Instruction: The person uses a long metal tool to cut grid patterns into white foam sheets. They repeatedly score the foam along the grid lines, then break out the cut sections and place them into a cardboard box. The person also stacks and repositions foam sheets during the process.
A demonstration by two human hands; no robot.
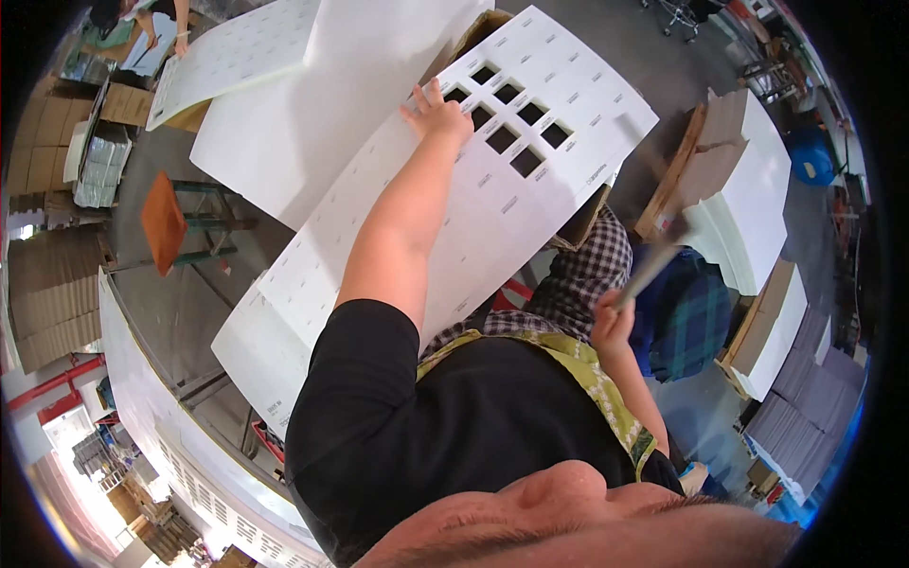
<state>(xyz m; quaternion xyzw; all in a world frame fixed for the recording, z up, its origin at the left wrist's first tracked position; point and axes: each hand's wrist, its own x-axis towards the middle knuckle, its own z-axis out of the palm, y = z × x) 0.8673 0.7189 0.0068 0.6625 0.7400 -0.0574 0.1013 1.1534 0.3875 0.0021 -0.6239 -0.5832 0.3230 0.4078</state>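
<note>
A large white board (pixel 407 227) with rows of small printed marks slants across the middle. Several square holes (pixel 501 139) cut through its far part show dark beneath. My left hand (pixel 440 115) lies on the board beside these holes, fingers spread, holding nothing that I can see. To the right of the board my right hand (pixel 614 322) is closed round the pale handle of a hammer (pixel 649 270). The hammer is raised off the board, and its head is smeared by motion.
Another white sheet (pixel 265 142) lies beyond, at the left. An orange-topped stool (pixel 163 222) stands on the left. White-topped stacks of board (pixel 748 189) are at the right, near a blue and green plaid cloth (pixel 686 317). Another person's hand (pixel 182 44) shows at the far left.
</note>
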